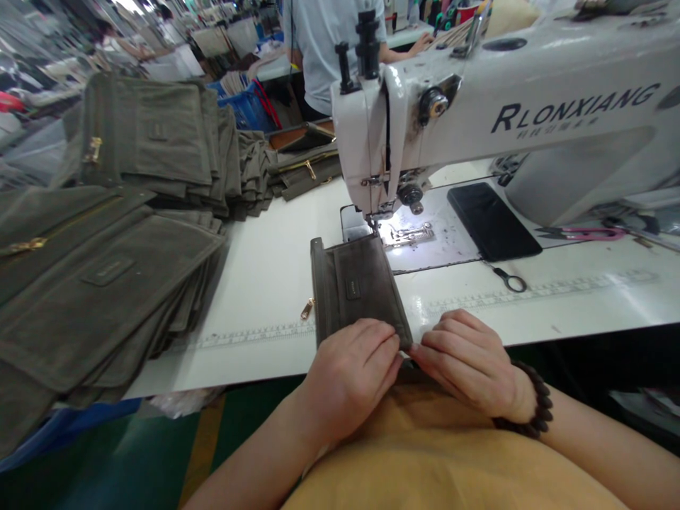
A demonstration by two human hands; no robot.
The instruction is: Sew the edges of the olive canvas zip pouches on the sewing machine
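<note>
A dark olive fabric pouch piece (357,287) with a gold zipper pull lies on the white table (265,283), its far end under the needle of a white sewing machine (478,106). My left hand (348,375) rests on the piece's near edge with fingers curled, pinching it. Beside it, my right hand (467,361), wearing a dark bead bracelet, pinches the near right corner of the same piece. Both hands meet at the table's front edge.
Tall stacks of olive fabric pieces (106,269) fill the left side, with more piled (159,134) behind. A black phone (491,221) and pink-handled scissors (584,232) lie right of the needle. Another person in a light shirt (324,42) stands behind the machine.
</note>
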